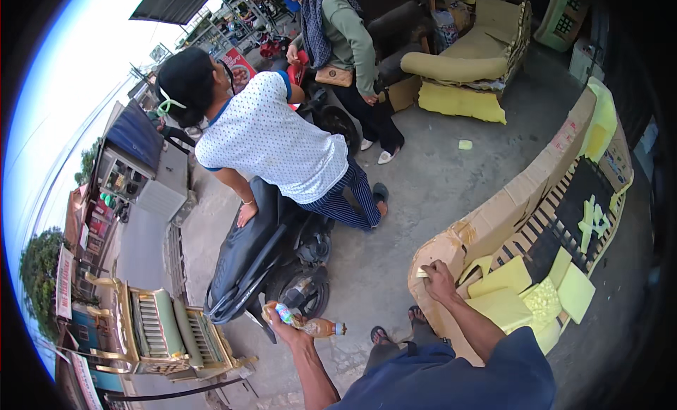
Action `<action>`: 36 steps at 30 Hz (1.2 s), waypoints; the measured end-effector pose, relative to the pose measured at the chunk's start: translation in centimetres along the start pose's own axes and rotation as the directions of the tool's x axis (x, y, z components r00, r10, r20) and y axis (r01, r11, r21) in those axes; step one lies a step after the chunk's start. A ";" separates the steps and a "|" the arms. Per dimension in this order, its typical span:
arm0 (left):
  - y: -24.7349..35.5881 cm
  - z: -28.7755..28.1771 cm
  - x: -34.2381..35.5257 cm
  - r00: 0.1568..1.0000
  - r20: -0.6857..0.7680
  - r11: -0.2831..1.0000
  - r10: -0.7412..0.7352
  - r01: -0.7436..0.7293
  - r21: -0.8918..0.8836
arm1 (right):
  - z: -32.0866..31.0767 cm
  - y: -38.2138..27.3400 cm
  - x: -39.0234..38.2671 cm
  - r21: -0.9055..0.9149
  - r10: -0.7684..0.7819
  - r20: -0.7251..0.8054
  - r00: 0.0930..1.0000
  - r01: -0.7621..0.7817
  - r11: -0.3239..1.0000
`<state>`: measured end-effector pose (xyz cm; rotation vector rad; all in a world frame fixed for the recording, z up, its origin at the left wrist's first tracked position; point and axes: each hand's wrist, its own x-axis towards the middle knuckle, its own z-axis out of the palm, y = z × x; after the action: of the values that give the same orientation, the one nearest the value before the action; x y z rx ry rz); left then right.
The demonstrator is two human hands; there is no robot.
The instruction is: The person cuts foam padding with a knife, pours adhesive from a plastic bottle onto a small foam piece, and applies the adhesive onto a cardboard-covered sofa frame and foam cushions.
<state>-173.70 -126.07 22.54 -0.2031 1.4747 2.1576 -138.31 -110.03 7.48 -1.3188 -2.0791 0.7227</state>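
In my left hand (pixel 285 322) is a plastic bottle (pixel 323 327) of brown liquid with a colourful label, held on its side near the rear of a black scooter (pixel 257 227). My right hand (pixel 438 283) has its fingers closed on a small pale piece (pixel 424 272), possibly foam, at the cardboard-covered rim of a curved sofa frame (pixel 493 227). Inside that frame lie yellow foam pieces (pixel 508 276) over dark webbing and slats.
One person (pixel 275 135) leans on the scooter; another (pixel 338 57) stands beyond. A partly upholstered sofa (pixel 458 64) stands at the back, a gold-framed bench (pixel 162 325) at the lower left. A road (pixel 141 248) runs along the left.
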 end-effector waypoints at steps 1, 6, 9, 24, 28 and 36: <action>0.2 -0.7 0.2 0.999 -0.008 0.999 0.033 -0.032 0.009 | -0.4 -0.1 1.1 -0.071 0.013 -0.024 1.000 -0.015 0.997; 0.8 0.4 -2.1 0.999 -0.014 0.995 0.053 -0.054 -0.089 | 1.0 3.2 2.9 -0.173 0.111 -0.090 0.990 -0.125 0.977; 0.6 -1.4 -0.3 0.994 0.008 0.980 0.107 -0.104 -0.167 | 2.9 2.5 2.4 -0.186 0.026 -0.002 1.000 -0.026 0.982; 0.7 -0.3 -1.6 0.984 -0.150 0.978 0.095 -0.120 -0.168 | 5.1 0.8 -1.1 -0.224 -0.190 0.299 0.935 0.263 0.938; 0.7 -0.6 -2.2 0.991 -0.100 0.972 0.092 -0.111 -0.207 | 4.4 0.9 -1.4 -0.175 -0.141 0.324 0.936 0.206 0.963; 2.0 -3.9 -2.4 0.984 -0.161 0.962 0.071 -0.110 -0.249 | 4.2 0.2 -0.9 -0.263 -0.059 0.309 0.949 0.145 0.954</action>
<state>-173.29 -130.89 23.62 -0.4051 1.3005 2.4538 -140.83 -111.39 4.21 -1.2995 -2.5533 0.6262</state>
